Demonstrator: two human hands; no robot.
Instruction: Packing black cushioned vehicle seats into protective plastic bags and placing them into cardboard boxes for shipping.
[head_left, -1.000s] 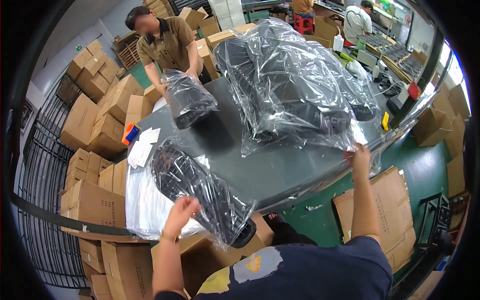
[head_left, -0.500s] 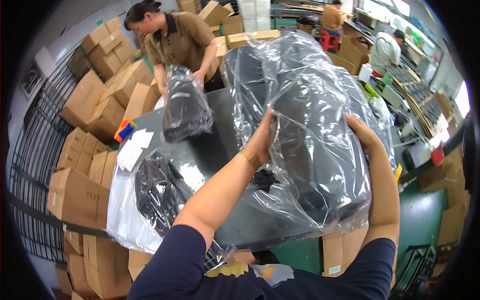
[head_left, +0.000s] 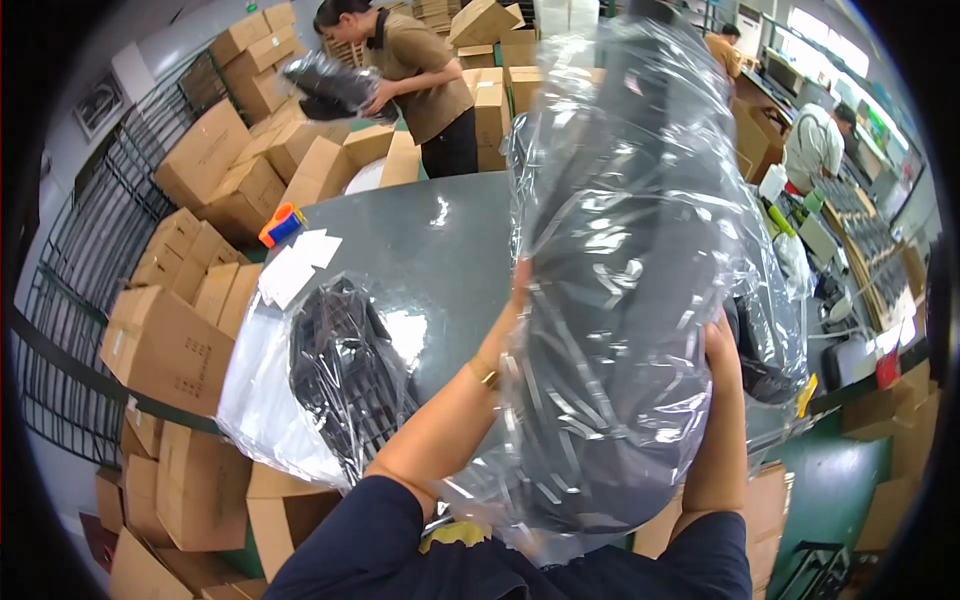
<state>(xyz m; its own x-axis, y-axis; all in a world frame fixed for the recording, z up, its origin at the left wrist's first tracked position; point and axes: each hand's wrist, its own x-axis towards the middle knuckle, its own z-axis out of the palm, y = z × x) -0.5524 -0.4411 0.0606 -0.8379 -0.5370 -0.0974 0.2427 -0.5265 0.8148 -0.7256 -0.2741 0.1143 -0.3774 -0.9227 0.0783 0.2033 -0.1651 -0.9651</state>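
A large, long black part in a clear plastic bag (head_left: 620, 290) is held up in front of me, tilted above the table, its lower end near my chest. My left hand (head_left: 520, 285) grips its left side, the fingers mostly hidden behind the plastic. On the opposite side my right hand (head_left: 719, 345) presses against it, thumb showing. To the left on the table lies a bagged black ribbed part (head_left: 345, 365). Another bagged dark part (head_left: 775, 340) rests at the right, partly covered by the one I hold.
On the grey table (head_left: 440, 240) are white papers (head_left: 300, 262) and an orange-and-blue tape dispenser (head_left: 282, 224). Across it, a co-worker (head_left: 428, 95) holds a bagged black part (head_left: 330, 88) over an open carton (head_left: 345, 165). Stacked cartons (head_left: 165, 350) line the left side.
Both my hands have lifted the large bagged part off the pile, bringing it closer and more upright. The co-worker has carried the smaller bagged part off the table to the left.
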